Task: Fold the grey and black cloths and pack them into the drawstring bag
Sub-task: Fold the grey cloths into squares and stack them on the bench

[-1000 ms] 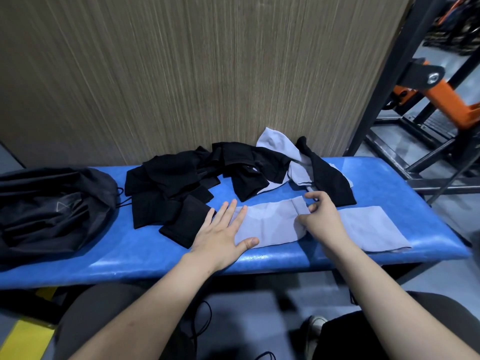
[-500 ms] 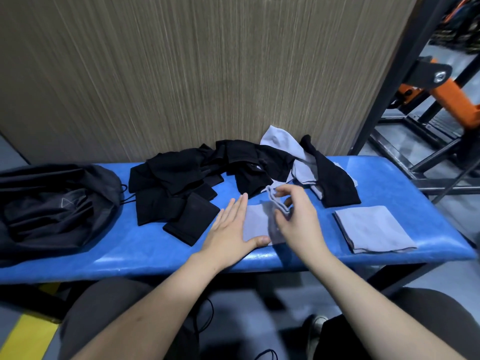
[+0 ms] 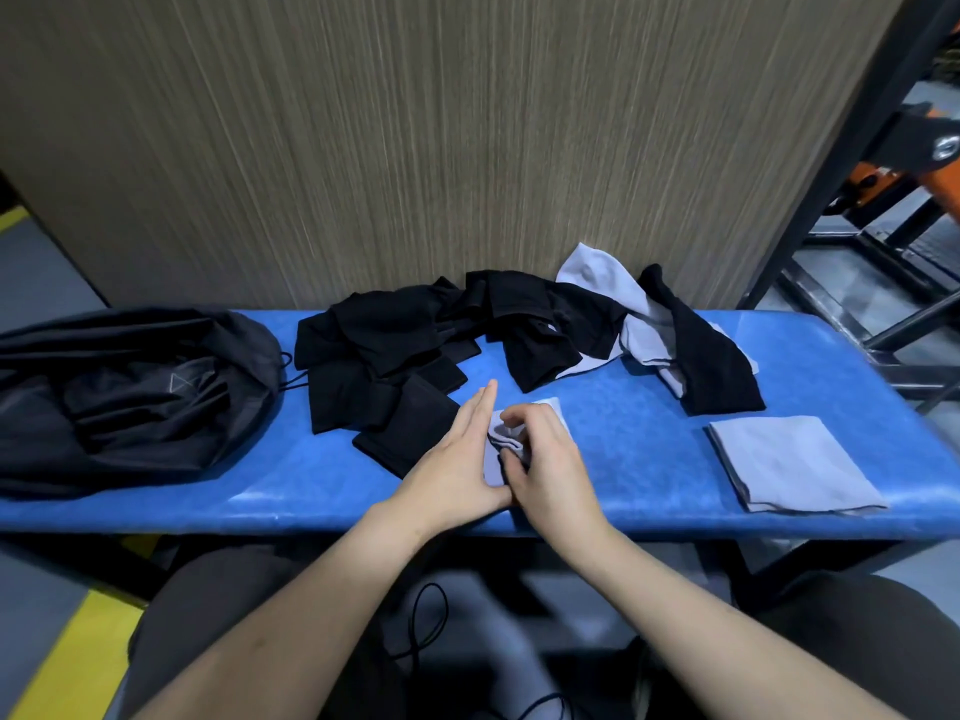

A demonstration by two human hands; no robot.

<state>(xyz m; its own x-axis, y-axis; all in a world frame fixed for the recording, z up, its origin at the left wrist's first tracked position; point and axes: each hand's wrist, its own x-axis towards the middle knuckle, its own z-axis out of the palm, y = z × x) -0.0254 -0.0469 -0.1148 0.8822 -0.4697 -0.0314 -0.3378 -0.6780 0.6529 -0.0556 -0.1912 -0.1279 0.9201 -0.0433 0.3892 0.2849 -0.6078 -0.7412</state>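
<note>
Blue padded surface (image 3: pixel 649 459) against a wood-grain wall carries the drawstring bag (image 3: pixel 130 397) at left, a black cloth pile (image 3: pixel 415 345), a folded grey cloth (image 3: pixel 789 462) at right, and a grey cloth (image 3: pixel 506 439) at centre, pinched by the right hand (image 3: pixel 545 465) beside the flat, straight-fingered left hand (image 3: pixel 457 465).

glossy blue vinyl bench (image 3: pixel 649 491), matt soft grey cloth (image 3: pixel 795 462), streaked wood-grain wall panel (image 3: pixel 415 137).

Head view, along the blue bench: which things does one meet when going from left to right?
Drawstring bag → pile of black cloths → left hand → right hand → folded grey cloth.
</note>
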